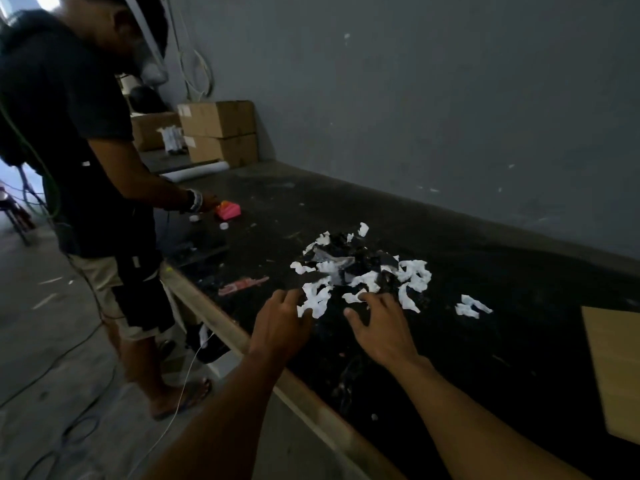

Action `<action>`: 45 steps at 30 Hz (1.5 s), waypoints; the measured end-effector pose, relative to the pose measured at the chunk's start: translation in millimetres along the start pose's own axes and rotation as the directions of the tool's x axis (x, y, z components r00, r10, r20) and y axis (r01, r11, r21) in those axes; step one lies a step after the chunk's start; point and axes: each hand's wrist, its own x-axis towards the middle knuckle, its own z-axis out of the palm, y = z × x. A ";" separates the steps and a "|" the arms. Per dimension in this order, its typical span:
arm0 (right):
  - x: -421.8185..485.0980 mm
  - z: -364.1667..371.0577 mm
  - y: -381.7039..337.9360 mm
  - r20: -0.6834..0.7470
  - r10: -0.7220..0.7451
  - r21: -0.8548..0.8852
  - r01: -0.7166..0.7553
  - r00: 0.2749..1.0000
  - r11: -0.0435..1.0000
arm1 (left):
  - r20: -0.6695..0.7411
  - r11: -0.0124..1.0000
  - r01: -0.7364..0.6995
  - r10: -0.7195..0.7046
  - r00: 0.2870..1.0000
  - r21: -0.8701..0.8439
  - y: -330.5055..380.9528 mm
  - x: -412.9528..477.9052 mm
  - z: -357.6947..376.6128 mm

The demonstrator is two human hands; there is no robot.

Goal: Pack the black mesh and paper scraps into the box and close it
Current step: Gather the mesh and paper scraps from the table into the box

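Note:
A heap of white paper scraps (pixel 414 271) mixed with pieces of black mesh (pixel 349 252) lies on the dark table (pixel 485 341). A few stray scraps (pixel 471 306) lie apart to the right. My left hand (pixel 282 323) reaches at the heap's near left edge, its fingers spread and touching a white scrap. My right hand (pixel 381 327) hovers at the heap's near side with fingers spread, holding nothing. A tan cardboard flap, probably the box (pixel 613 372), shows at the right edge of the view.
Another person (pixel 69 133) stands at the table's left end, a hand at a pink object (pixel 228 210). Stacked cardboard boxes (pixel 218 133) and a white roll (pixel 194 172) sit at the far end. Cables run over the floor on the left.

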 end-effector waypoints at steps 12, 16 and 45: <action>117.3 121.3 44.0 0.137 0.004 0.012 -0.006 0.991 1.000 | 0.137 0.990 0.129 -0.136 0.981 0.056 -92.3 82.8 106.4; 159.0 152.9 57.2 0.134 -0.068 0.010 0.067 0.989 0.998 | 0.116 0.984 0.147 -0.159 0.980 0.104 -116.0 109.5 137.1; 206.1 261.2 43.4 -0.195 0.184 -0.099 -0.206 0.963 0.974 | 0.288 0.822 -0.553 0.566 0.772 -0.133 -228.7 238.6 219.3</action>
